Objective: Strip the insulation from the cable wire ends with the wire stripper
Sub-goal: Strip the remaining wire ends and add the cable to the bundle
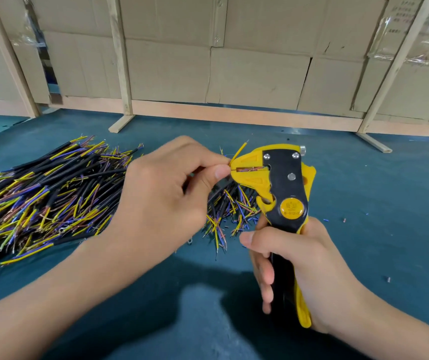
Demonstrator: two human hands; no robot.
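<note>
Right hand [294, 271] grips wire stripper [283, 188] handles, head up, near centre-right. Left hand [166, 183] pinches a wire [239, 150] w/ its end in the stripper's mouth. Cable pile [44, 193] on table [364, 193], left.

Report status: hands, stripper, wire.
Left hand pinches wire end at the stripper's mouth. Right hand grips wire stripper handles. Cable pile behind; nothing blocking.

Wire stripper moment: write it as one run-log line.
left hand pinches wire | wire in wire stripper head | right hand grips handles
</note>
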